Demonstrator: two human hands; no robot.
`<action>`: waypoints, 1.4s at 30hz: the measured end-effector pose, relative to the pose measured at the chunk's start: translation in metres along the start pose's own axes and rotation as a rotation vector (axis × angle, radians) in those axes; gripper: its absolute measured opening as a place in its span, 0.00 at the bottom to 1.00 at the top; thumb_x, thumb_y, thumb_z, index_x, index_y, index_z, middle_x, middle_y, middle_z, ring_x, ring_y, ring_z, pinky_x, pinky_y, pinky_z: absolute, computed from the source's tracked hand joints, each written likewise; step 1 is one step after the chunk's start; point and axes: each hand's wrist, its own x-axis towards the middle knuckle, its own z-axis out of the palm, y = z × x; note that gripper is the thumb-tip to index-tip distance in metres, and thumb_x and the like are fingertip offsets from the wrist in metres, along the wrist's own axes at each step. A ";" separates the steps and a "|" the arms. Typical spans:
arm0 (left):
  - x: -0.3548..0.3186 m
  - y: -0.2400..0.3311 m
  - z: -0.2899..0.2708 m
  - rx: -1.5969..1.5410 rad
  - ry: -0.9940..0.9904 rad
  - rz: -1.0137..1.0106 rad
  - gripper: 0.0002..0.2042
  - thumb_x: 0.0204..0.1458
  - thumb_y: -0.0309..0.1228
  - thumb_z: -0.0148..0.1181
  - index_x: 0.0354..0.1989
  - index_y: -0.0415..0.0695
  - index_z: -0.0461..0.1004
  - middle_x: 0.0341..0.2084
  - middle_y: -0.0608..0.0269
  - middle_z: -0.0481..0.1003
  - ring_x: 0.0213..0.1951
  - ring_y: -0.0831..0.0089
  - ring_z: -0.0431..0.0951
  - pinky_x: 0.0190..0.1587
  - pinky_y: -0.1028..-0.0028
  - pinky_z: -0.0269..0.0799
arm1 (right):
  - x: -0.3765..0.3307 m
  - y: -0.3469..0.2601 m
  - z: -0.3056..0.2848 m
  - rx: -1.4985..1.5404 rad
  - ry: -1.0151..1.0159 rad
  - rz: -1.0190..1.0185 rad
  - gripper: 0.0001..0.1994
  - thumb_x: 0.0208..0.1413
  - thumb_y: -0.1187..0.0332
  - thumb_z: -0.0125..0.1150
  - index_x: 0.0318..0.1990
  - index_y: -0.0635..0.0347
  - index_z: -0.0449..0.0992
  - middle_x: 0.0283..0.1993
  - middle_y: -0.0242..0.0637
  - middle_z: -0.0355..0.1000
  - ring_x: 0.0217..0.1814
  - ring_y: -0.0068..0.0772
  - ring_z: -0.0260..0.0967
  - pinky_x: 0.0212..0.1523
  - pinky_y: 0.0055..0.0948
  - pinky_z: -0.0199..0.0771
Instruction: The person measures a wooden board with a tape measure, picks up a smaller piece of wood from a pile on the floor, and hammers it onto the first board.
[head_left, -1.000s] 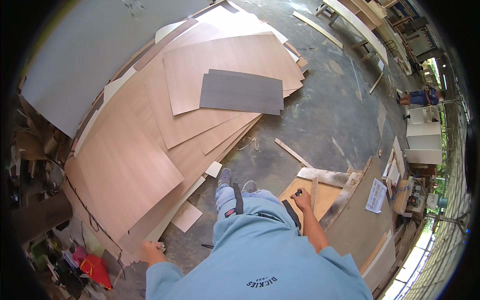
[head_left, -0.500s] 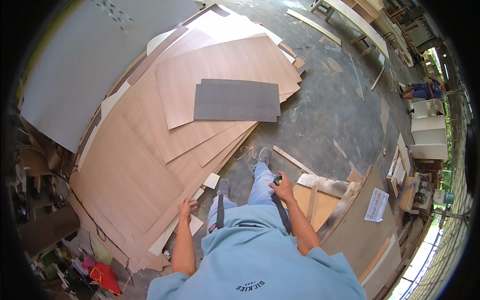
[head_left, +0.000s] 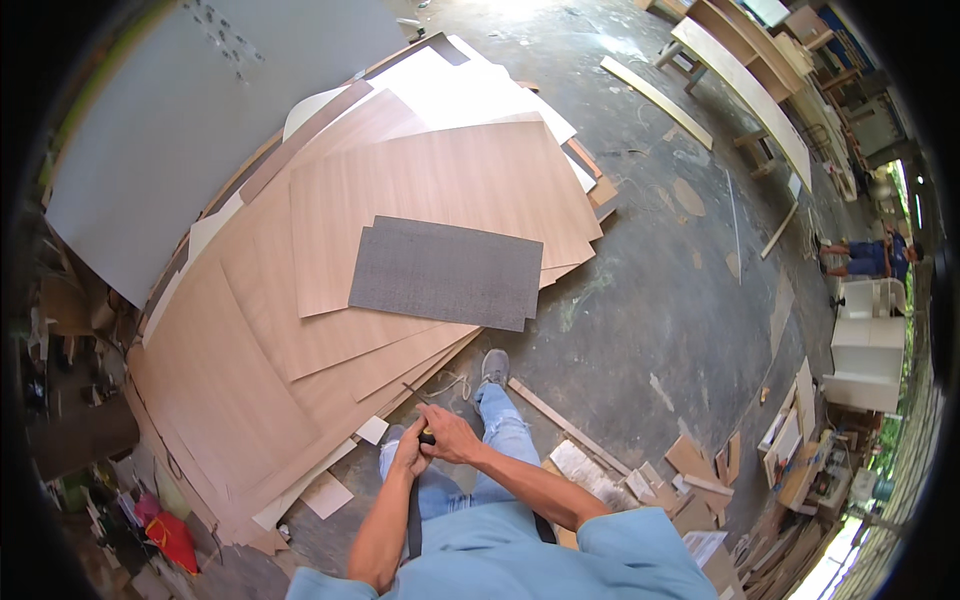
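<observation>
In front of my body my two hands meet at a small tool (head_left: 428,437) with a black-and-yellow handle. A thin dark shaft or blade sticks out of it, away from me and to the left; its exact kind I cannot make out. My right hand (head_left: 452,437) is closed round the handle. My left hand (head_left: 408,455) presses up against it with bent fingers, partly hiding the grip. Beyond them, a dark grey textured sheet (head_left: 445,272), seemingly two stacked pieces, lies on top of fanned-out wood-grain sheets (head_left: 440,170).
A large grey panel (head_left: 210,130) stands at the left. Wood offcuts (head_left: 690,465) and a long strip (head_left: 565,425) lie on the floor at my right. Farther off are a workbench (head_left: 745,90), a white cabinet (head_left: 865,350) and another person (head_left: 865,258).
My right hand has swung in from the right with the tool and met my left hand. The thin shaft now shows. I have stepped or turned, so the sheets sit nearer.
</observation>
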 end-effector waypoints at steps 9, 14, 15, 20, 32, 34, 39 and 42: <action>0.044 -0.067 -0.027 0.364 0.747 0.312 0.16 0.57 0.34 0.56 0.48 0.37 0.65 0.36 0.53 0.73 0.40 0.61 0.76 0.44 0.68 0.73 | 0.047 0.164 0.012 0.569 -0.251 0.515 0.25 0.52 0.55 0.66 0.51 0.64 0.73 0.43 0.41 0.76 0.45 0.34 0.74 0.45 0.33 0.74; 0.056 -0.122 -0.072 0.753 1.058 0.462 0.18 0.56 0.34 0.57 0.50 0.38 0.64 0.38 0.47 0.71 0.41 0.55 0.72 0.47 0.62 0.66 | 0.111 0.294 0.039 0.857 -0.065 0.890 0.17 0.63 0.61 0.49 0.51 0.65 0.71 0.45 0.45 0.75 0.47 0.39 0.74 0.45 0.33 0.76; 0.055 -0.133 -0.078 0.721 1.054 0.458 0.18 0.56 0.34 0.57 0.51 0.38 0.64 0.38 0.47 0.71 0.40 0.55 0.72 0.46 0.62 0.67 | 0.130 0.311 0.050 0.915 -0.009 0.928 0.18 0.63 0.61 0.48 0.52 0.66 0.69 0.46 0.47 0.74 0.47 0.41 0.74 0.46 0.35 0.76; 0.060 -0.147 -0.084 0.664 1.144 0.425 0.19 0.57 0.31 0.55 0.53 0.36 0.62 0.39 0.47 0.73 0.41 0.56 0.74 0.47 0.63 0.68 | 0.235 0.386 0.106 1.144 0.268 1.003 0.27 0.65 0.55 0.44 0.59 0.75 0.56 0.54 0.58 0.67 0.52 0.48 0.70 0.52 0.41 0.74; 0.056 -0.148 -0.104 0.609 1.180 0.401 0.17 0.57 0.29 0.55 0.52 0.34 0.63 0.37 0.46 0.73 0.39 0.55 0.75 0.45 0.62 0.70 | 0.343 0.449 0.135 1.257 0.999 1.130 0.32 0.61 0.64 0.50 0.69 0.63 0.45 0.66 0.56 0.48 0.59 0.53 0.63 0.56 0.45 0.71; 0.060 -0.148 -0.105 0.626 1.149 0.398 0.17 0.57 0.29 0.55 0.51 0.33 0.63 0.37 0.46 0.73 0.39 0.55 0.75 0.44 0.62 0.70 | 0.350 0.468 0.115 1.234 0.978 1.043 0.32 0.60 0.65 0.52 0.68 0.63 0.46 0.65 0.54 0.49 0.59 0.53 0.62 0.57 0.45 0.70; 0.057 -0.150 -0.109 0.621 1.164 0.387 0.16 0.57 0.28 0.53 0.50 0.32 0.63 0.37 0.48 0.73 0.39 0.61 0.74 0.45 0.65 0.69 | 0.381 0.461 0.089 1.190 0.827 0.789 0.37 0.59 0.67 0.55 0.68 0.70 0.40 0.68 0.54 0.44 0.64 0.53 0.56 0.60 0.45 0.68; 0.064 -0.146 -0.108 0.616 1.121 0.402 0.15 0.57 0.27 0.52 0.50 0.32 0.63 0.37 0.49 0.73 0.39 0.63 0.73 0.46 0.67 0.69 | 0.398 0.479 0.068 1.319 0.877 0.726 0.34 0.59 0.69 0.55 0.65 0.74 0.43 0.68 0.52 0.43 0.65 0.52 0.54 0.61 0.46 0.67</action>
